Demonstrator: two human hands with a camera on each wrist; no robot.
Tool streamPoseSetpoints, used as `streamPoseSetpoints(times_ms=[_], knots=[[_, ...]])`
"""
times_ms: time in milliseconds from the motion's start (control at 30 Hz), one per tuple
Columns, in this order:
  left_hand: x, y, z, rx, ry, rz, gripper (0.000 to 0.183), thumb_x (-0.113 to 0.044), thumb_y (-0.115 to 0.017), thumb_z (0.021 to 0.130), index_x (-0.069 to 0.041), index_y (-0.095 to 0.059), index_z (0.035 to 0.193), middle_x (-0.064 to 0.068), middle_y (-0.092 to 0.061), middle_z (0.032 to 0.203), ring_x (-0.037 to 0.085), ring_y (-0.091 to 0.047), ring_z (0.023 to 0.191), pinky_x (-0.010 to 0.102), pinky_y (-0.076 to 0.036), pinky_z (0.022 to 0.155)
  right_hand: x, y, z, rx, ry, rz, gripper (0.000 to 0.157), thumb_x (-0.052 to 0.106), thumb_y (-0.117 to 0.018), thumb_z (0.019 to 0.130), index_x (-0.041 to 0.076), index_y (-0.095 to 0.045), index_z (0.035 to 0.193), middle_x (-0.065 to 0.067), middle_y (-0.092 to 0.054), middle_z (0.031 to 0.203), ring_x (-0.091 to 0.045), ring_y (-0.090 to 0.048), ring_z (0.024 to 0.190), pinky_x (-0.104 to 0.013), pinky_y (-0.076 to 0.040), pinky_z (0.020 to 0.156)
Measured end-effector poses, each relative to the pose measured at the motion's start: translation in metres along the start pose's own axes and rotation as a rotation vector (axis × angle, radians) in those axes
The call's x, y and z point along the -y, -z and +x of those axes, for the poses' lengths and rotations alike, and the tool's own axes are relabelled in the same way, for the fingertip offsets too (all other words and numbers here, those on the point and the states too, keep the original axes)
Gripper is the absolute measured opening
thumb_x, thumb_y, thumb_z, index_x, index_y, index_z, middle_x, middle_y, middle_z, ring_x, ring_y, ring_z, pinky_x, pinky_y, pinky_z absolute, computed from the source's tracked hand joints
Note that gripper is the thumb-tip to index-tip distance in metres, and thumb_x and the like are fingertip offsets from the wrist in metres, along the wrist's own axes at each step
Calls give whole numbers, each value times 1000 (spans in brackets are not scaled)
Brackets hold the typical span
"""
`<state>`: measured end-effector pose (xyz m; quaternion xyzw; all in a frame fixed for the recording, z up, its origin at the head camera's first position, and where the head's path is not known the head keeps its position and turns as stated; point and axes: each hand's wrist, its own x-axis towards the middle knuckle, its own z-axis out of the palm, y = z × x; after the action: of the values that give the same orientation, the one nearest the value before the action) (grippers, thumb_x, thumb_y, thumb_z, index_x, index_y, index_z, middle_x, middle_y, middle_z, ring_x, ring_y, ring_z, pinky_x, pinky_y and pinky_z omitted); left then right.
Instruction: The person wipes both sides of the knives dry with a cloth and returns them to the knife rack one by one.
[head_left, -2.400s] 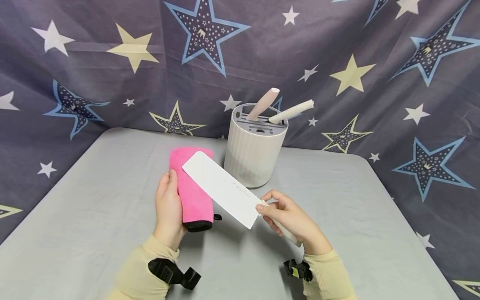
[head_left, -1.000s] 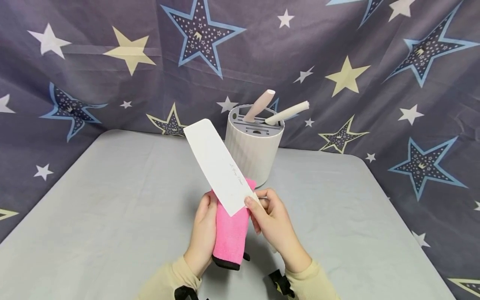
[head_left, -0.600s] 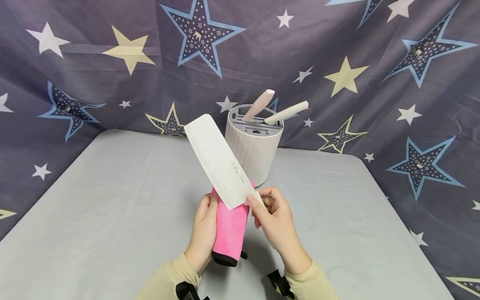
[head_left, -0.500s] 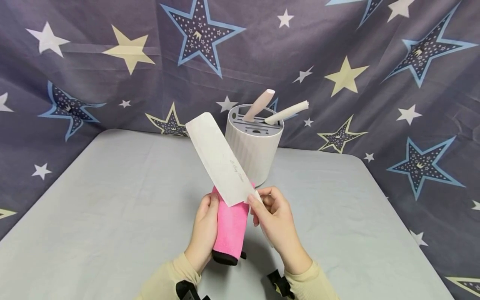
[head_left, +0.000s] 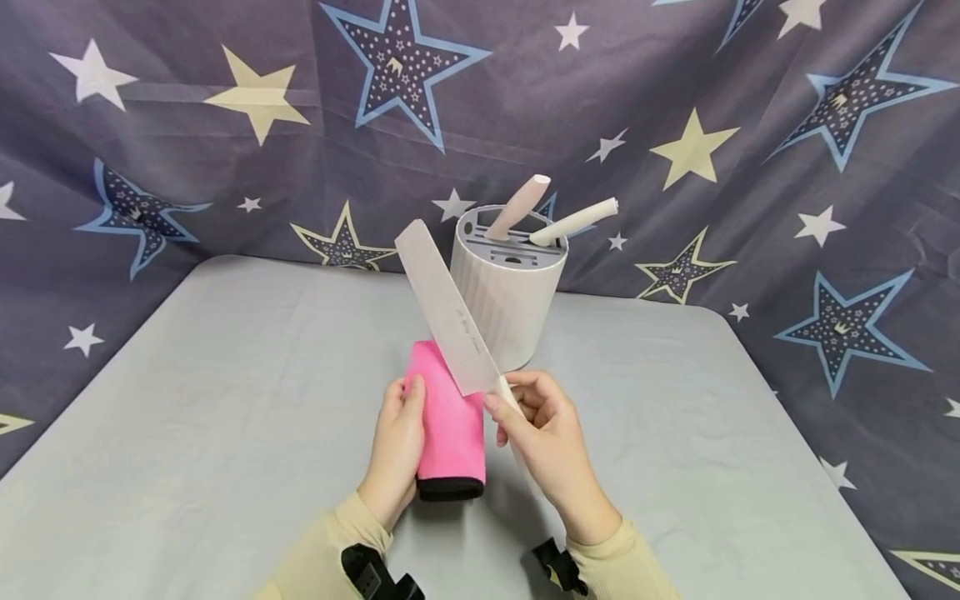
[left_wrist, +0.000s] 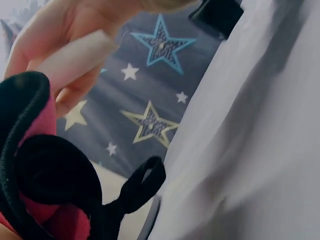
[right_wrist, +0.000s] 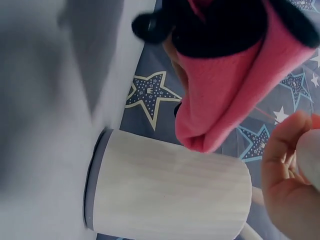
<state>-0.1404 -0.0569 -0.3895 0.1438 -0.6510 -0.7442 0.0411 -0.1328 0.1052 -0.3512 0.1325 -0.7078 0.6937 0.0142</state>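
My left hand (head_left: 393, 446) grips a folded pink cloth (head_left: 450, 437) with a black edge, held above the table. A black hanging loop (left_wrist: 145, 177) sticks out of it in the left wrist view. Pinched by its off-white handle in my right hand (head_left: 551, 442) is a broad-bladed kitchen knife (head_left: 446, 312), its blade slanting up and left. The blade's heel overlaps the cloth's upper right side in the head view; whether they touch, I cannot tell. The handle's butt end (left_wrist: 77, 57) shows in the left wrist view, and the fingers behind the cloth are hidden.
Behind the blade stands a white ribbed knife block (head_left: 506, 308) with a slotted grey top. A pink handle (head_left: 519, 207) and a cream handle (head_left: 576, 222) rise from it. The grey-covered table (head_left: 225, 400) meets a star-patterned curtain (head_left: 262, 192) at the back.
The cloth first moved right under the blade, while the knife tipped more upright. Over the last half second the cloth shifted slightly left and up, and the blade turned to look narrower.
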Motion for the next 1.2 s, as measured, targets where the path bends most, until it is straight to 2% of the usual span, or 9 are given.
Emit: streamPoseSetpoints(times_ms=[67,200,333,433,633,767,900,1100,1200], knots=[[-3,5,4,-20,10,-49,45,-39,-34,107,-3,-38,133,13,-43,123,24,-40,118,37,-31,102,0,-2,-1,-7,-5,4,26,2,-68,90,-5,-57,113,2,-63,78,-10,-54,57,-23,-47,56],[-11,16,10,-69,13,-141,44,-47,-34,105,-13,-32,133,6,-36,133,20,-33,125,34,-26,105,-1,-8,-3,-33,-4,17,25,2,-68,90,-3,-58,113,4,-62,77,-8,-53,57,-22,-47,56],[-18,21,12,-122,-31,-208,36,-50,-39,104,-23,-33,126,-1,-40,121,15,-40,116,31,-30,97,-4,-11,-3,-53,-1,15,20,5,-65,94,-1,-60,113,0,-59,77,-9,-52,58,-22,-47,56],[-22,22,10,-149,-70,-234,34,-47,-42,103,-24,-35,127,-1,-40,114,15,-43,110,31,-33,93,-5,-12,-2,-63,-8,0,19,8,-62,96,0,-60,113,-3,-57,77,-10,-51,59,-23,-47,57],[-27,17,4,-184,-108,-157,38,-44,-44,104,-19,-42,131,-1,-30,113,14,-34,110,31,-32,89,-6,-15,-2,-67,-69,18,20,11,-58,98,-3,-60,113,-5,-56,76,-10,-52,59,-23,-47,58],[-27,10,-4,-186,-144,-95,41,-38,-45,104,-13,-41,136,1,-32,116,18,-38,101,31,-33,86,-6,-17,-2,-61,-91,41,22,10,-56,99,-5,-58,115,-4,-56,77,-10,-52,62,-23,-47,59],[-25,2,-12,-193,-213,-7,41,-32,-49,104,-9,-43,137,4,-35,117,17,-38,92,27,-34,82,-5,-18,-3,-62,-86,26,25,10,-55,100,-6,-55,118,-5,-56,83,-11,-53,70,-23,-48,64],[-19,-6,-24,-111,-338,113,40,-23,-60,99,-8,-46,133,9,-41,122,18,-47,88,23,-41,77,-9,-19,-2,-52,-69,-32,24,10,-56,100,-2,-57,120,-8,-61,96,-11,-57,87,-22,-47,80],[-17,-8,-29,-72,-377,134,40,-20,-63,97,-8,-45,131,9,-43,125,18,-49,91,23,-43,77,-12,-20,-2,-39,-47,-54,22,9,-58,99,-1,-59,119,-5,-61,92,-10,-57,83,-21,-47,77]])
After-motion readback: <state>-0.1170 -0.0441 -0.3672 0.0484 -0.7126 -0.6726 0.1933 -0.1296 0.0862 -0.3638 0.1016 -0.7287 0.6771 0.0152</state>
